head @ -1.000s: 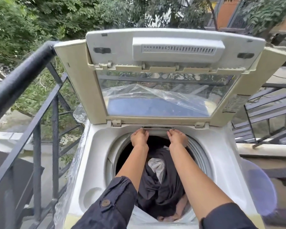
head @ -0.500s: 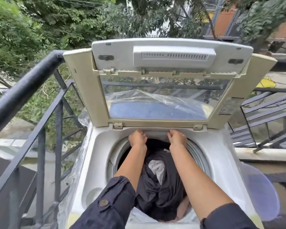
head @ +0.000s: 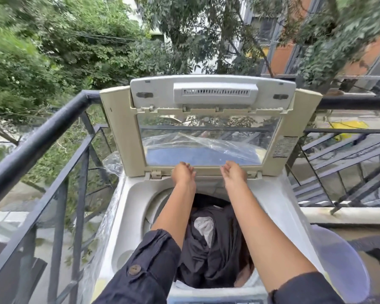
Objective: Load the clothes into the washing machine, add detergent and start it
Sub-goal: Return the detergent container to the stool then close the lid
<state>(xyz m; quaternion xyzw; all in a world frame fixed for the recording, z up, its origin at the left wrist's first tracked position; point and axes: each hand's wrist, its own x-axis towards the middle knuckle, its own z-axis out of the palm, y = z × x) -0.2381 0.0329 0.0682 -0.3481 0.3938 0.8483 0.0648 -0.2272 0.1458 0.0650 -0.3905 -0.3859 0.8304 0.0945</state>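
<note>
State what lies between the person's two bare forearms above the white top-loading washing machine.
Head view: a heap of dark navy clothes, showing one pale grey patch, lies in the round drum between them.

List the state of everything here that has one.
Lid, raised upright.
Drum, uncovered, loaded with dark clothes.
Left hand, at the lid's lower edge, grip unclear.
Right hand, at the same edge, grip unclear.
Left sleeve, rolled up, buttoned.

The washing machine (head: 130,207) is smooth white plastic, and its lid (head: 116,132) has a shiny see-through window. The clothes (head: 208,255) are soft dark cloth. The railing (head: 37,141) is dark painted metal.
</note>
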